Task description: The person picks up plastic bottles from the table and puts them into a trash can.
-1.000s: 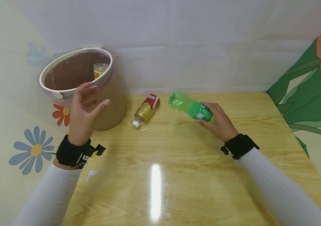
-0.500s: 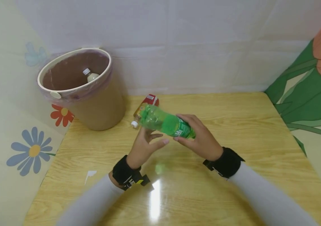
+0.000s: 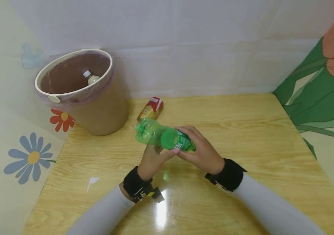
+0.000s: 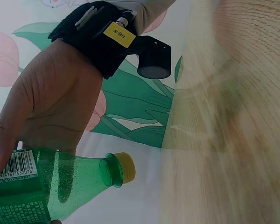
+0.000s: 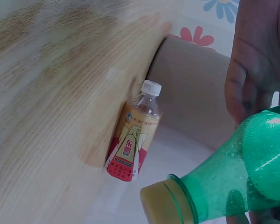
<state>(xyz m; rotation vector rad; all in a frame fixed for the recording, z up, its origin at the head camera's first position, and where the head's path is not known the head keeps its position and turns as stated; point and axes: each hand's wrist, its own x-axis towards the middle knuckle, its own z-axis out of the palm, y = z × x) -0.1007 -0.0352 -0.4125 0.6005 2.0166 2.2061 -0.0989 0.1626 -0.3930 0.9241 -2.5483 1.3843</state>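
A green plastic soda bottle (image 3: pixel 171 140) is held in the air above the table, lying nearly level with its ridged base to the left. My right hand (image 3: pixel 203 151) grips its labelled part. From below, my left hand (image 3: pixel 152 163) takes hold of it, thumb on the near side; its other fingers are mostly hidden behind the bottle. A yellow cap (image 4: pixel 127 168) closes the neck in the left wrist view. Behind the green bottle, a red and yellow drink bottle (image 3: pixel 152 107) lies on the table; its white cap (image 5: pixel 151 87) shows in the right wrist view.
A brown bin (image 3: pixel 105 112) with a pale rim and a clear liner stands at the back left. Inside it leans a white-capped bottle (image 3: pixel 92 78). A small white scrap (image 3: pixel 93 180) lies on the wooden table (image 3: pixel 243 130). A pale wall backs the table.
My left hand has come from beside the bin to the green bottle. The right hand has brought that bottle left and nearer. The bottle in the bin has tipped, its white cap now showing.
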